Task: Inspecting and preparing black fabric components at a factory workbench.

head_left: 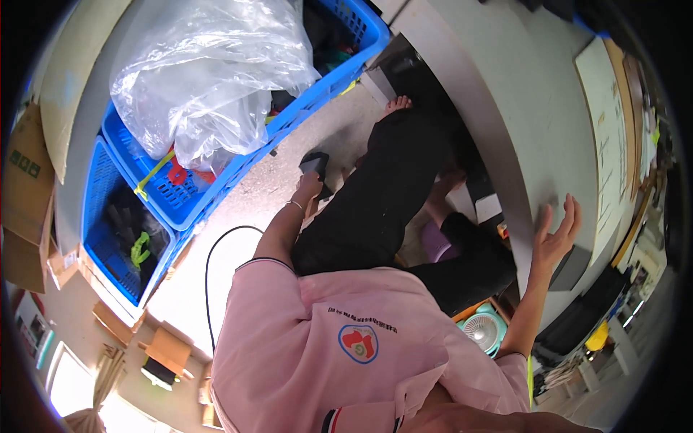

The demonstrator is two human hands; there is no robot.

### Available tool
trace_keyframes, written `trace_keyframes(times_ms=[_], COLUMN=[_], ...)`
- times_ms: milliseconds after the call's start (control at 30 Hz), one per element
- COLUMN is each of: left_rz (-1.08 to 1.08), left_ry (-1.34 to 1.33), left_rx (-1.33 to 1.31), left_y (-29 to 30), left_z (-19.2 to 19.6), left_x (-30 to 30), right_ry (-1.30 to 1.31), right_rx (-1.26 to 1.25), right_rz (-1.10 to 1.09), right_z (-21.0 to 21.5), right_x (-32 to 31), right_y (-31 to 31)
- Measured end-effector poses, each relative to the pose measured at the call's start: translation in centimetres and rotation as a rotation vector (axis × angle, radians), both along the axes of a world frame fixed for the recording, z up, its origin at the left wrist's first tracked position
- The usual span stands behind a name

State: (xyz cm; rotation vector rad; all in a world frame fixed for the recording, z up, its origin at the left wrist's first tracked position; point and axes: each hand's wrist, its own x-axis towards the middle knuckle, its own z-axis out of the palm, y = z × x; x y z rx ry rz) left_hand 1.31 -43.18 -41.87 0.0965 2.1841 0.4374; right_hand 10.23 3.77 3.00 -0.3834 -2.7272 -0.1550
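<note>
Down beside my left thigh, my left hand (309,187) is closed around a dark, flat, boxy object (315,163); its exact kind is hard to make out, and my fingers are partly hidden. A bracelet circles that wrist. Over the grey tabletop (534,137) on the right, my right hand (556,239) is raised with its fingers apart and nothing between them. Close to this hand lies a dark grey flat thing (572,268). I cannot tell whether the hand touches the table.
Blue plastic crates (238,169) stand at the left, with a large clear plastic bag (216,72) on one. Cardboard boxes (29,173) line the far left. A black cable (211,267) runs beside me. A small turquoise fan (485,328) sits near my right arm.
</note>
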Motion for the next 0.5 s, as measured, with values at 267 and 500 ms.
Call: trace_keyframes(times_ms=[267,500], left_rz=[0.047,0.013], left_ry=[-0.007,-0.257], left_rx=[0.071,-0.027], left_y=[1.1,2.2], left_z=[-4.4,-7.3], left_x=[-1.3,-1.9], right_ry=[-0.196,-0.302], right_rx=[-0.172,-0.102], right_rz=[0.435,0.411], right_z=[-0.1,-0.3], right_x=[-16.7,-18.5], right_y=[-5.5,-6.0])
